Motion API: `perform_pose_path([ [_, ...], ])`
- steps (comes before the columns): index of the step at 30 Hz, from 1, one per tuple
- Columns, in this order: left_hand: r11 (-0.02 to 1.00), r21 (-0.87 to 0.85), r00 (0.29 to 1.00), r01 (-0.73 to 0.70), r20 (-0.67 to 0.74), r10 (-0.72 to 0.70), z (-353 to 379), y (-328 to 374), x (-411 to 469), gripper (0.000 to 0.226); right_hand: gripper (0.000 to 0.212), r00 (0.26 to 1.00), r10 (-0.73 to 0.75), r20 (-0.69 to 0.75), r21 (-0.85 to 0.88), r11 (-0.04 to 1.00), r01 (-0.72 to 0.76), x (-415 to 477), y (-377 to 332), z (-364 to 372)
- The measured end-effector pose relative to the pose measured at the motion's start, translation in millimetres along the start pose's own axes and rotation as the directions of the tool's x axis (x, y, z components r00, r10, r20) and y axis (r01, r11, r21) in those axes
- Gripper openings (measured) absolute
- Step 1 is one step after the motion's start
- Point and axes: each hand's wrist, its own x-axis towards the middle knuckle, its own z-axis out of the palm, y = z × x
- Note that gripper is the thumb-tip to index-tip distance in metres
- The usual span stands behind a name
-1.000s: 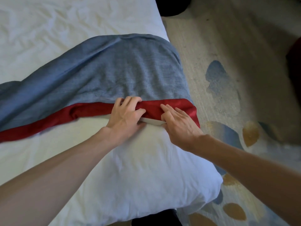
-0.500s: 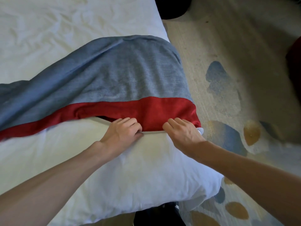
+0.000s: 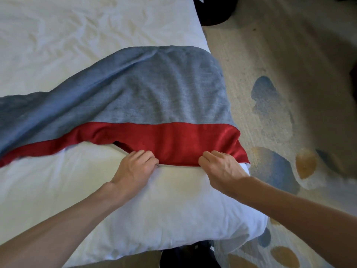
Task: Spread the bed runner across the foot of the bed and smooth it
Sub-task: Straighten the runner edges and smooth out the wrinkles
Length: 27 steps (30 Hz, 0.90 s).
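Red band (image 3: 179, 144) wider than before; both hands' grip holds runner (image 3: 154, 93) hem.

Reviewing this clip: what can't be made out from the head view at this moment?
- Fingertips of the left hand and right hand: curled under the bed runner hem, so the grip itself is hidden.
- Runner's far end: cut off by the left frame edge.
- Dark object beyond the bed: cropped at the top, unidentifiable.

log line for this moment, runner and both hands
step: spreading runner | left hand: gripping red edge | right hand: gripping red edge | runner: bunched at left, not yet flat | bed: white cover
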Motion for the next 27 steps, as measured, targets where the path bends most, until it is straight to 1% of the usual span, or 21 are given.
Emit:
perform_pose_path([
  [3, 1.0, -0.008, 1.0, 0.003, 0.008, -0.003, 1, 9, -5, 0.023, 0.034, 0.997, -0.015, 0.081, 0.014, 1.0, 0.014, -1, -3, -6],
  [4, 1.0, -0.014, 1.0, 0.007, 0.018, -0.007, 0, 11, -6, 0.024, 0.03, 0.993, -0.022, 0.115, 0.027, 0.999, 0.019, 0, -3, -7],
  [6, 0.998, -0.054, 1.0, 0.015, 0.019, -0.014, -3, 11, -7, 0.025, 0.014, 0.987, -0.034, 0.157, 0.059, 0.998, 0.025, 6, -4, -10],
  [7, 0.996, -0.085, 0.999, 0.03, 0.016, -0.029, -5, 9, -6, 0.026, 0.008, 0.989, -0.032, 0.148, 0.064, 0.998, 0.022, 12, -5, -12],
  [9, 0.989, -0.122, 0.997, 0.079, 0.005, -0.079, -14, 4, -2, 0.028, 0.014, 0.991, -0.029, 0.132, 0.084, 0.996, 0.018, 27, -9, -19],
  [13, 0.98, -0.075, 0.983, 0.183, -0.011, -0.184, -33, -18, -5, 0.03, 0.015, 0.996, -0.02, 0.083, 0.129, 0.992, 0.009, 57, -31, -30],
  [17, 0.953, -0.056, 0.955, 0.296, 0.028, -0.295, -45, -52, -32, 0.034, 0.016, 0.994, -0.082, 0.075, 0.183, 0.981, 0.067, 81, -76, -25],
  [19, 0.943, -0.027, 0.943, 0.331, 0.055, -0.33, -50, -71, -49, 0.035, 0.018, 0.991, -0.117, 0.058, 0.16, 0.981, 0.106, 95, -102, -19],
  [21, 0.938, 0.01, 0.935, 0.346, 0.082, -0.346, -54, -89, -66, 0.035, 0.018, 0.994, -0.107, 0.023, 0.115, 0.988, 0.104, 110, -126, -13],
  [24, 0.938, 0.046, 0.931, 0.343, 0.113, -0.346, -60, -116, -89, 0.037, 0.021, 0.998, -0.029, -0.049, 0.041, 0.999, 0.031, 134, -155, -7],
  [27, 0.946, 0.059, 0.937, 0.32, 0.128, -0.325, -62, -138, -107, 0.037, 0.024, 0.995, 0.036, -0.089, 0.032, 0.999, -0.033, 151, -175, -1],
])
